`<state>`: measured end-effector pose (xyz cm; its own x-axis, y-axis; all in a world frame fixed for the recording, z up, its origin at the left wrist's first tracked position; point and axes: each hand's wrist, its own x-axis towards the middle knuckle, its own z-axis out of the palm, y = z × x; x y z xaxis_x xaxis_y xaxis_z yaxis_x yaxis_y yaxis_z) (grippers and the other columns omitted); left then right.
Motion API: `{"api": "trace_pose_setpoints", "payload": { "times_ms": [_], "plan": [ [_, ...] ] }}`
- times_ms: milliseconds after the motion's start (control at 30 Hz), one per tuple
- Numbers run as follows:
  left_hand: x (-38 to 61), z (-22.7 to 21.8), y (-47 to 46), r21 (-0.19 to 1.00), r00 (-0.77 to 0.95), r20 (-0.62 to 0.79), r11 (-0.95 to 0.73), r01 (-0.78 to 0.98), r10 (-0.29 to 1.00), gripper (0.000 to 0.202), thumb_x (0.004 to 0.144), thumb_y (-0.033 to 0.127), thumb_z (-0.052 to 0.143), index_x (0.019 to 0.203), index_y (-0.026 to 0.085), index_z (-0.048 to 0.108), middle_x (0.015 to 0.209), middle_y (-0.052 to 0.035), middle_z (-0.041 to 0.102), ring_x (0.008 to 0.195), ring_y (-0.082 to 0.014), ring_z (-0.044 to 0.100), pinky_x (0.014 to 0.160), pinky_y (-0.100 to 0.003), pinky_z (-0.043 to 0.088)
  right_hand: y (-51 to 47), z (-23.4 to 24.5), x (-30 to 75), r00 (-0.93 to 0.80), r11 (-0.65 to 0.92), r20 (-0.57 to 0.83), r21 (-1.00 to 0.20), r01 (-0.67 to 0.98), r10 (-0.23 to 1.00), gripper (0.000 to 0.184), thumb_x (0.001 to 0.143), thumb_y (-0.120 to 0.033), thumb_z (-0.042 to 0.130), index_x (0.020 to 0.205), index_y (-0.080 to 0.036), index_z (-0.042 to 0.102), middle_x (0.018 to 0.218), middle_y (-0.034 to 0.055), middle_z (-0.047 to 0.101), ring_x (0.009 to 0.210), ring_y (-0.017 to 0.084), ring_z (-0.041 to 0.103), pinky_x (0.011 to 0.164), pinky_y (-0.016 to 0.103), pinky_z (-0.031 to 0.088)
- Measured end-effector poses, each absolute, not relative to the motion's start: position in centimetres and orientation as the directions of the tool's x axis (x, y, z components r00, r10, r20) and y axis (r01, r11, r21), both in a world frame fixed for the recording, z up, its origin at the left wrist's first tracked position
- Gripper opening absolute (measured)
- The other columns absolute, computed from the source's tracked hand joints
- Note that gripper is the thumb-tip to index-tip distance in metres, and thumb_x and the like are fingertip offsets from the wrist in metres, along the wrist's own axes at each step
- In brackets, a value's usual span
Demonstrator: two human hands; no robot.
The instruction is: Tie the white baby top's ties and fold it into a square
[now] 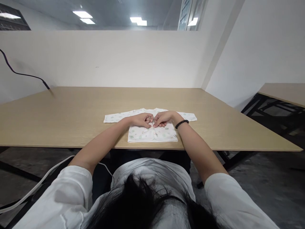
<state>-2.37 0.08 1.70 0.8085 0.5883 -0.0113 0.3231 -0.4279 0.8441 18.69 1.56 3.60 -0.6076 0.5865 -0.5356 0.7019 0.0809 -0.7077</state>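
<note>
A small white long-sleeved baby shirt [140, 134] with a faint coloured print lies flat on the table, neckline away from me and sleeves spread to both sides. At the middle of its front, my left hand [142, 119] pinches the fabric edge between curled fingers. Close beside it, my right hand [164, 118] is closed on the other edge of the front opening, with a black bead bracelet [181, 124] on its wrist. Both sets of fingertips nearly meet over the shirt's centre line. Any fastener between them is too small to make out.
The wooden table [71, 111] runs back to a white wall [128, 57]. A black cable [26, 75] hangs down at the left, and a white cable [45, 176] passes below the table's front edge. Another table [286, 90] stands at the right.
</note>
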Motion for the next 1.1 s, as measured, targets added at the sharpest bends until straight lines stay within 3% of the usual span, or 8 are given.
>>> {"api": "trace_pose_setpoints", "payload": {
  "times_ms": [233,367,500,600,700,833,933,1100],
  "plan": [
    [-2.5,1.8,0.1,0.843,0.823,-0.016,-0.435,0.316,0.567,0.031,0.073,0.029,0.071,0.101,0.019,0.063,0.053,0.0101,0.036,0.047,-0.0082,0.029,0.048,-0.022,0.024,2.2,3.2,19.1,-0.580,0.068,-0.566,-0.679,0.731,0.586,0.057,0.050,-0.054,0.093,0.058,-0.019,0.048,0.041,-0.0093,0.041,0.041,0.005,0.034,0.041,0.020,0.027],
    [-2.5,1.6,0.1,0.792,0.805,0.044,-0.512,0.334,0.592,0.019,0.079,0.033,0.064,0.088,0.017,0.066,0.054,0.0068,0.040,0.048,-0.0084,0.030,0.049,-0.023,0.022,1.5,3.5,19.1,-0.608,0.105,-0.552,-0.686,0.720,0.570,0.057,0.056,-0.063,0.087,0.061,-0.018,0.053,0.041,-0.0092,0.040,0.040,0.005,0.030,0.041,0.021,0.024],
    [-2.4,1.3,0.3,0.673,0.797,0.141,-0.647,0.358,0.587,0.024,0.078,0.040,0.067,0.083,0.017,0.068,0.056,0.0057,0.042,0.052,-0.0099,0.036,0.053,-0.024,0.028,0.5,4.3,18.6,-0.634,0.200,-0.548,-0.650,0.734,0.546,0.057,0.058,-0.065,0.086,0.060,-0.018,0.053,0.044,-0.0069,0.045,0.043,0.007,0.037,0.045,0.022,0.030],
    [-2.5,1.0,0.8,0.518,0.763,0.280,-0.761,0.390,0.582,0.027,0.078,0.041,0.067,0.094,0.019,0.070,0.067,0.0018,0.054,0.065,-0.0150,0.050,0.065,-0.027,0.039,0.0,4.5,18.2,-0.616,0.266,-0.550,-0.585,0.766,0.564,0.057,0.059,-0.065,0.085,0.058,-0.019,0.051,0.045,-0.0048,0.049,0.045,0.009,0.042,0.047,0.023,0.033],
    [-2.7,0.6,1.4,0.365,0.749,0.387,-0.835,0.412,0.538,0.034,0.081,0.042,0.065,0.106,0.020,0.068,0.097,-0.0070,0.065,0.097,-0.0244,0.058,0.090,-0.036,0.043,-0.2,4.3,17.9,-0.603,0.296,-0.518,-0.556,0.777,0.607,0.057,0.057,-0.066,0.085,0.058,-0.020,0.051,0.048,-0.0031,0.055,0.046,0.010,0.046,0.049,0.024,0.036],
    [-3.0,0.2,2.0,0.313,0.795,0.299,-0.841,0.441,0.528,0.044,0.086,0.045,0.058,0.121,0.018,0.061,0.121,-0.0133,0.063,0.117,-0.0302,0.052,0.105,-0.043,0.037,-0.7,4.3,17.4,-0.600,0.334,-0.413,-0.554,0.763,0.685,0.054,0.061,-0.063,0.084,0.060,-0.021,0.050,0.046,-0.0040,0.055,0.045,0.010,0.048,0.050,0.025,0.036],
    [-3.0,0.0,2.1,0.318,0.804,0.187,-0.809,0.495,0.565,0.050,0.089,0.047,0.054,0.130,0.018,0.057,0.136,-0.0147,0.057,0.126,-0.0320,0.048,0.110,-0.045,0.034,-1.5,4.6,16.9,-0.676,0.390,-0.349,-0.611,0.689,0.649,0.052,0.065,-0.058,0.084,0.058,-0.020,0.048,0.045,-0.0045,0.055,0.046,0.009,0.045,0.049,0.024,0.033],
    [-3.1,0.3,1.9,0.331,0.762,-0.043,-0.710,0.621,0.646,0.062,0.095,0.056,0.042,0.149,0.026,0.042,0.164,-0.0090,0.027,0.151,-0.0319,0.017,0.121,-0.048,0.014,-2.5,5.0,16.1,-0.695,0.346,-0.460,-0.632,0.694,0.553,0.045,0.057,-0.050,0.089,0.062,-0.019,0.057,0.053,-0.0022,0.063,0.048,0.009,0.050,0.048,0.022,0.035]
  ]
}}
